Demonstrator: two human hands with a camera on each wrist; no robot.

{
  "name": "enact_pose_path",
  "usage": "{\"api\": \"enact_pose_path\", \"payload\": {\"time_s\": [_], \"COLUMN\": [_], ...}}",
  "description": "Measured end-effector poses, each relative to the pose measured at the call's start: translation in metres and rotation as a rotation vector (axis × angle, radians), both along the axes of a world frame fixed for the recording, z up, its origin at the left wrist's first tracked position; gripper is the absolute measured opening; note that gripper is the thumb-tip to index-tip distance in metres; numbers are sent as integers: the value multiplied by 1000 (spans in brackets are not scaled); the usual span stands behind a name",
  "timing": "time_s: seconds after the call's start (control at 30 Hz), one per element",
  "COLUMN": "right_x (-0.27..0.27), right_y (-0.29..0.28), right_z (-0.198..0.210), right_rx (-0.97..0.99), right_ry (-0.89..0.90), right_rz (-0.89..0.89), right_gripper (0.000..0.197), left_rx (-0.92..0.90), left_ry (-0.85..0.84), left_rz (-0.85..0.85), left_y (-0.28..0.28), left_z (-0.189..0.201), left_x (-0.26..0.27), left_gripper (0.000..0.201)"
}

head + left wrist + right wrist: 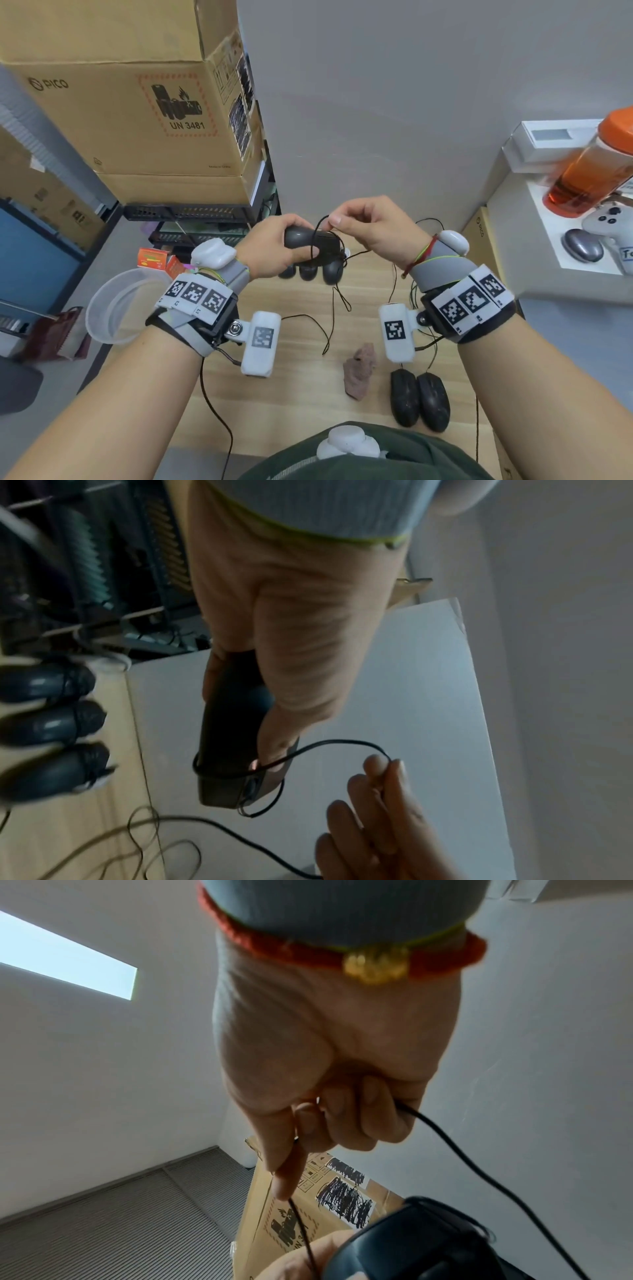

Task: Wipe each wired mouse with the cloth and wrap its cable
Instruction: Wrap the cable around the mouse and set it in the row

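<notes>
Two hands work above the table: the left hand (274, 248) grips a mouse (310, 242) steady in mid-air, while the right hand (370, 222) pinches its cable (337, 744), looping it around the body. The cloth (359, 370) lies set aside below.

The mouse (310, 245) in the hands is dark plastic with a soft sheen, and its cable (337, 744) is thin and matt black. The table (301, 387) has a pale wood-grain top, smooth, with a nubbly brownish cloth (359, 371) crumpled on it. The boxes (137, 113) behind are plain brown cardboard, and the bottle (582, 174) is clear plastic with an orange cap.
</notes>
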State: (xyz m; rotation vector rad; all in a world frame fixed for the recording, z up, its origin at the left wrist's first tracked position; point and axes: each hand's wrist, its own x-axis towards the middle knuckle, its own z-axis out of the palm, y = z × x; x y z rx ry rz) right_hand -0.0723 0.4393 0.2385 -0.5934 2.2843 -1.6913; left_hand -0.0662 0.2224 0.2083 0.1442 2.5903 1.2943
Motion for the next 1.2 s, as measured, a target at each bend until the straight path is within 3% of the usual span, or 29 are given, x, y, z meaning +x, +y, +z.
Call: {"api": "enact_pose_path", "payload": {"time_s": [0.2, 0.43, 0.6, 0.73, 0.83, 1.03, 1.2], "right_x": [-6, 1, 5, 7, 8, 8, 8], "right_y": [0, 3, -1, -4, -5, -2, -2], "right_z": [-12, -18, -24, -27, -20, -16, -21], "right_rx": [-30, -156, -201, -195, -260, -332, -350], "right_ry": [17, -137, -113, -61, -52, -114, -108], "right_rz": [-82, -155, -218, -231, -253, -248, -211], "right_gripper": [18, 24, 23, 19, 18, 17, 17], "left_rx": [271, 528, 685, 677, 663, 791, 839], "left_ry": [-121, -71, -76, -77, -172, -163, -132], "left_rz": [48, 248, 371, 337, 271, 290, 377], "left_y": [15, 13, 13, 12, 12, 11, 9], "left_z": [-1, -1, 4, 8, 9, 9, 14], "left_x": [8, 0, -2, -2, 1, 5, 1], "left_gripper": [35, 32, 26, 48, 63, 33, 44]}}
